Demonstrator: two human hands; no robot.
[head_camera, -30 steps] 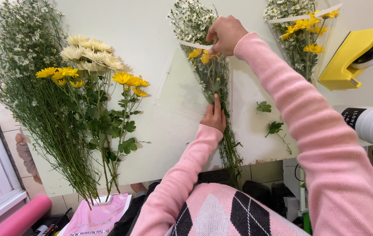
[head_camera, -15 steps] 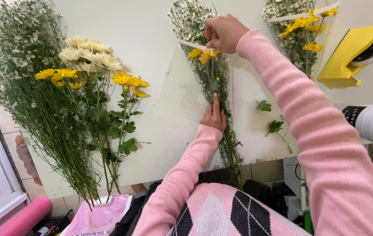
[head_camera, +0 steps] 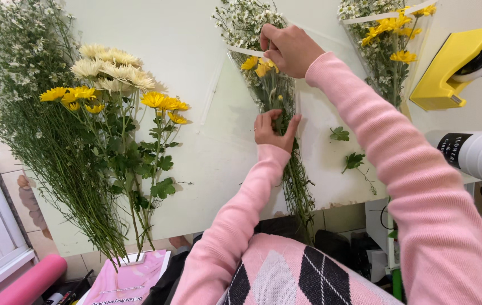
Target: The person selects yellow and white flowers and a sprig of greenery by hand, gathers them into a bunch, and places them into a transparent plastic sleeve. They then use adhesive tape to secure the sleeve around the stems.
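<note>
A small bouquet (head_camera: pixel 277 101) of yellow and tiny white flowers lies in a clear cellophane sleeve (head_camera: pixel 235 85) on the white table (head_camera: pixel 195 45). My left hand (head_camera: pixel 273 130) presses on its green stems at the middle. My right hand (head_camera: pixel 289 49) pinches the top edge of the sleeve beside the yellow blooms. Both arms wear pink sleeves.
A loose pile of cream and yellow chrysanthemums (head_camera: pixel 111 96) and white filler flowers (head_camera: pixel 20 85) lies at the left. A second wrapped bouquet (head_camera: pixel 387 45) lies at the upper right beside a yellow tape dispenser (head_camera: pixel 450 68). A white paper roll (head_camera: pixel 478 155), two leaf sprigs (head_camera: pixel 348 149) and a pink roll (head_camera: pixel 32 279) are nearby.
My right hand has shifted slightly left along the sleeve's top edge. My left hand stays on the stems.
</note>
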